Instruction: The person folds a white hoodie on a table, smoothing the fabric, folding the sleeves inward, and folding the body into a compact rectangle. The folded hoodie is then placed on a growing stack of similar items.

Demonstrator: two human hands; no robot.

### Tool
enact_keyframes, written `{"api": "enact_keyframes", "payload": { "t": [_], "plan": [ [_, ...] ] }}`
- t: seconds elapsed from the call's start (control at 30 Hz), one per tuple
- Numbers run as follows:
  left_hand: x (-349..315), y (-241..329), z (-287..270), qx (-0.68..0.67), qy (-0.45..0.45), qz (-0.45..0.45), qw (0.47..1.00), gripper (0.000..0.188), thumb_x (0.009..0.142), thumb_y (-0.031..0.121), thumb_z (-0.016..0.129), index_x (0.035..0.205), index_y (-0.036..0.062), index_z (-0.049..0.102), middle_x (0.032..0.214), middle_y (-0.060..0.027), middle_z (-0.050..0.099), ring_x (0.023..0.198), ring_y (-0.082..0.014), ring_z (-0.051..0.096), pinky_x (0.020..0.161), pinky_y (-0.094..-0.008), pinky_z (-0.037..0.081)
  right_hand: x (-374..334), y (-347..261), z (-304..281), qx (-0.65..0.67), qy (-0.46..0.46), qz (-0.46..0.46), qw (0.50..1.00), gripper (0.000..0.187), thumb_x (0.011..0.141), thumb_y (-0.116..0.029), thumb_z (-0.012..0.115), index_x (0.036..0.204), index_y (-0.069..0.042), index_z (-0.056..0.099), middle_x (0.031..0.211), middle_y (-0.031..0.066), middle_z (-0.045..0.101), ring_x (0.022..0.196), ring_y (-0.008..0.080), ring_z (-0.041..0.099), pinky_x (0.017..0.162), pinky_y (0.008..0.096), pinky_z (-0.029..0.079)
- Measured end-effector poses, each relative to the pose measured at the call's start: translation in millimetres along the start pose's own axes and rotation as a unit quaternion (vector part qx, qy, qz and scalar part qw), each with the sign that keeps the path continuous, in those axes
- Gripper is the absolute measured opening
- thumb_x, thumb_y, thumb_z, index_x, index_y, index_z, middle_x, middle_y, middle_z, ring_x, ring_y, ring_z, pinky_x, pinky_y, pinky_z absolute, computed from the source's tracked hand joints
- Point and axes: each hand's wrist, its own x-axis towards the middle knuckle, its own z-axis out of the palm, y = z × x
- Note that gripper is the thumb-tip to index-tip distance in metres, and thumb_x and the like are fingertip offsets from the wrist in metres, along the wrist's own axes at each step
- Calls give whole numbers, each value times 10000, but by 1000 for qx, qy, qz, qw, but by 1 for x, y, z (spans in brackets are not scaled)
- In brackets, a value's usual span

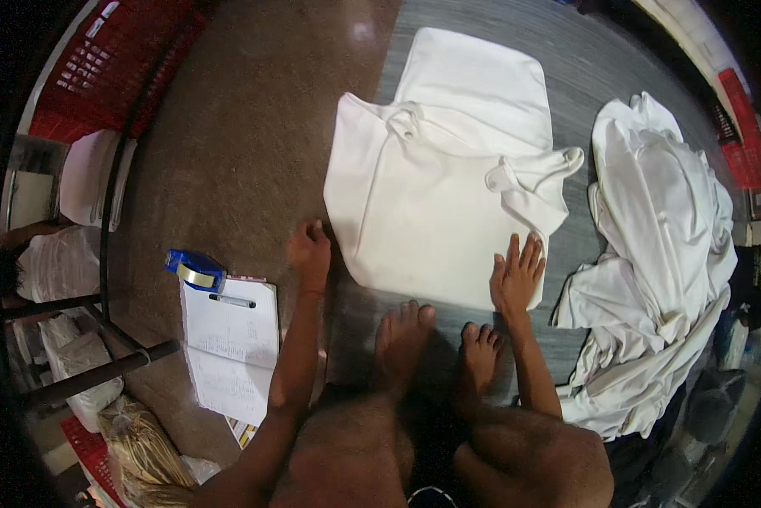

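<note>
A white garment (431, 212) lies spread and partly folded in front of my feet, its upper edge bunched at both corners. Under it, a smooth flat white piece (482, 76) sticks out at the far side; whether it is fabric or a board I cannot tell. My right hand (518, 275) rests flat on the garment's near right corner, fingers spread. Just off the left edge of the garment, my left hand (311, 250) hovers over or rests on the brown floor, fingers loosely bent and nothing visible in them.
A heap of white cloth (660, 229) lies on the right. To the left are an open notebook (232, 339), a marker pen (232, 300) and a blue tape dispenser (196, 271). Farther left stand a dark metal frame (101, 372), wrapped bundles (63, 262) and a red crate (101, 68).
</note>
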Motion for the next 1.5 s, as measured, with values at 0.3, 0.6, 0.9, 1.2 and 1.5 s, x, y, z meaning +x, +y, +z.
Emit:
{"api": "enact_keyframes", "payload": {
  "t": [0.3, 0.6, 0.9, 1.2, 1.5],
  "plan": [
    [46, -40, 43, 325, 221, 369, 843, 601, 1033, 440, 341, 1539, 129, 253, 1582, -243, 166, 1465, -451, 102, 1137, -656, 94, -19, 12, -10, -57, -6, 94, 994, 574, 1013, -419, 373, 1506, -128, 344, 1572, 258, 197, 1468, 440, 115, 1127, 667, 40],
    [-43, -49, 60, 100, 128, 430, 888, 363, 936, 277, 598, 1218, 49, 586, 1310, -223, 505, 1286, -444, 396, 1061, -584, 298, -52, 58, -50, 161, 163, 210, 951, 598, 912, -317, 635, 1354, 42, 453, 1270, 329, 519, 1176, 457, 516, 993, 476, 414],
    [-81, -78, 56, 139, 48, 476, 867, 194, 838, 159, 700, 976, 35, 641, 1089, -166, 584, 1088, -378, 529, 930, -480, 430, -100, 67, -57, 182, -39, 186, 965, 435, 836, -394, 720, 925, 21, 624, 742, 236, 644, 701, 433, 643, 655, 481, 499],
    [83, 106, 13, 68, 166, 480, 859, 162, 888, 84, 598, 1026, 20, 654, 1115, -175, 626, 1066, -388, 568, 971, -476, 431, 110, 113, -66, 254, 180, 176, 934, 488, 855, -411, 700, 1062, 25, 636, 916, 172, 684, 839, 320, 656, 792, 423, 499],
    [147, 212, 19, 383, -144, 299, 862, 420, 828, 334, 716, 1155, 71, 694, 1111, -221, 672, 1068, -365, 633, 944, -457, 474, 241, 160, -61, 247, -94, 128, 956, 407, 735, -205, 779, 1045, 37, 677, 853, 122, 697, 747, 199, 635, 681, 343, 497]
  ]
}}
